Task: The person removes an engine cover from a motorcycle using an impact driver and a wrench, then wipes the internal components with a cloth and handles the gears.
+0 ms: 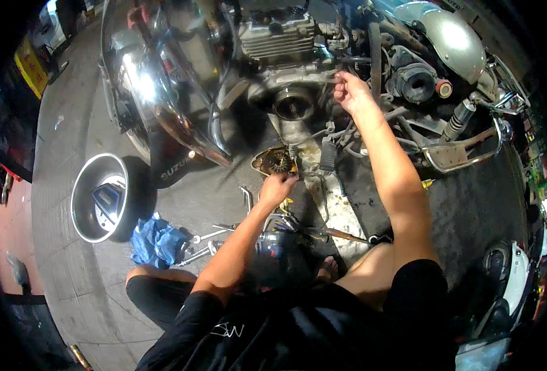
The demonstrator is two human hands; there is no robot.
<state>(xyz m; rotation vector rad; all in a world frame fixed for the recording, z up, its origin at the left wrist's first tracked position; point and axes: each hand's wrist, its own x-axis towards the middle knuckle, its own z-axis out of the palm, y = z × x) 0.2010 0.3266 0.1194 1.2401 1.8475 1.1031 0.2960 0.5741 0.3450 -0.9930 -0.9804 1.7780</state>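
In front of me stands a partly stripped motorcycle, its finned engine exposed. Low on the engine is a round, dark opening. My left hand is closed on the near edge of a metal engine cover, which is held low, with gear-like parts showing inside it. My right hand reaches up to the engine's right side, beside the round opening. Its thumb and fingers are pinched together against the engine's edge; anything between them is too small to tell.
A steel basin with a blue-and-white object inside stands at left. Near it lie a crumpled blue plastic bag and wrenches. Several more tools lie before my knees on an oil-stained strip. A white motorbike is at far right.
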